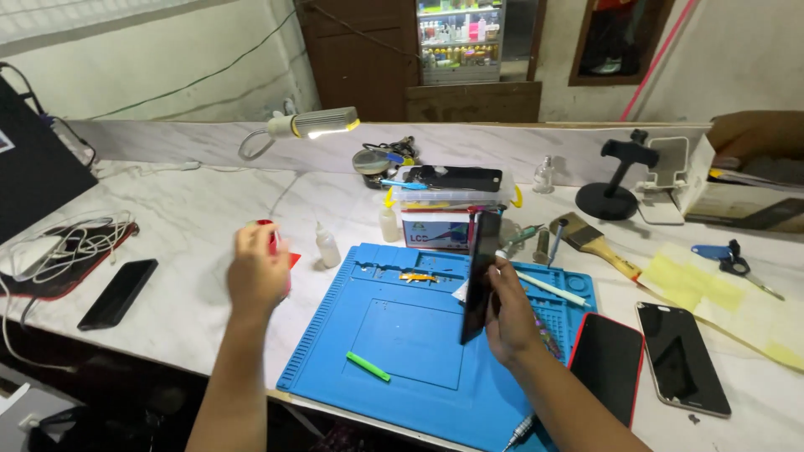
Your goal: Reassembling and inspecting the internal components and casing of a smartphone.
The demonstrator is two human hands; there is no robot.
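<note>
My right hand (508, 316) holds a black phone (480, 272) upright on its edge over the blue work mat (402, 335). My left hand (255, 272) is closed around a red object (270, 234) left of the mat; the object is mostly hidden by my fingers. A green pry tool (368, 367) lies on the mat near its front. A white pen-like tool (548, 288) rests on the mat's right side behind my right hand.
A clear lidded box (448, 197) and small white bottles (327, 246) stand behind the mat. A brush (596, 244), two phones (607, 364) (682, 358), scissors (737, 264) and yellow sheets lie right. A black phone (118, 293) and cables lie left.
</note>
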